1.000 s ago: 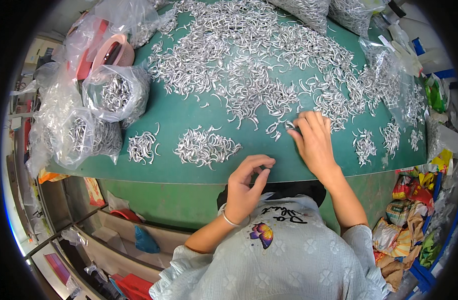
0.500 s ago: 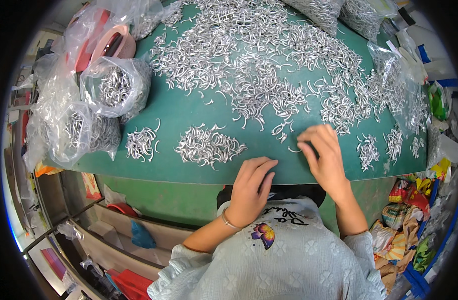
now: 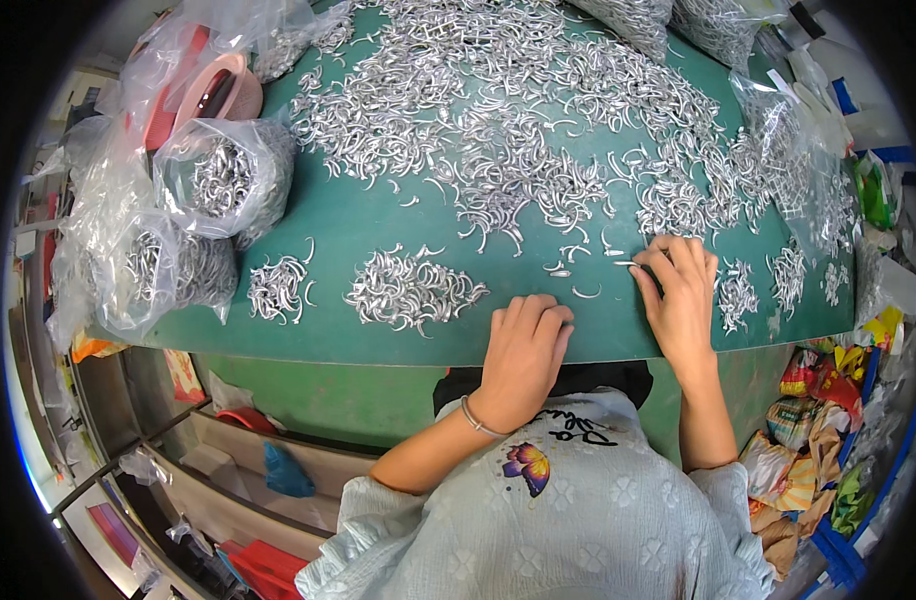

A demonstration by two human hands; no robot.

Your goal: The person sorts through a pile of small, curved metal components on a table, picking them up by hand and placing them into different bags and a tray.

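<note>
Between the thumb and index finger of my right hand (image 3: 678, 285) is a thin curved silver metal piece (image 3: 624, 263), its end sticking out to the left. My left hand (image 3: 523, 345) rests palm down at the table's near edge, fingers curled under and close together; what they hold, if anything, is hidden. A few loose metal pieces (image 3: 586, 293) lie between the two hands. Left of my left hand is a medium heap of the same pieces (image 3: 413, 290), with a smaller heap (image 3: 277, 288) beyond it. Another small heap (image 3: 737, 296) sits just right of my right hand.
A large spread of silver pieces (image 3: 518, 150) covers the far part of the green table (image 3: 368, 215). Clear bags of pieces (image 3: 223, 180) stand at the left, by a pink basket (image 3: 240, 92). More bags (image 3: 793, 140) line the right side. Colourful sacks (image 3: 793, 440) lie below, right.
My right hand has moved right, away from the loose pieces, with a metal piece at its fingertips. My left hand has shifted slightly right and up, its fingers more curled.
</note>
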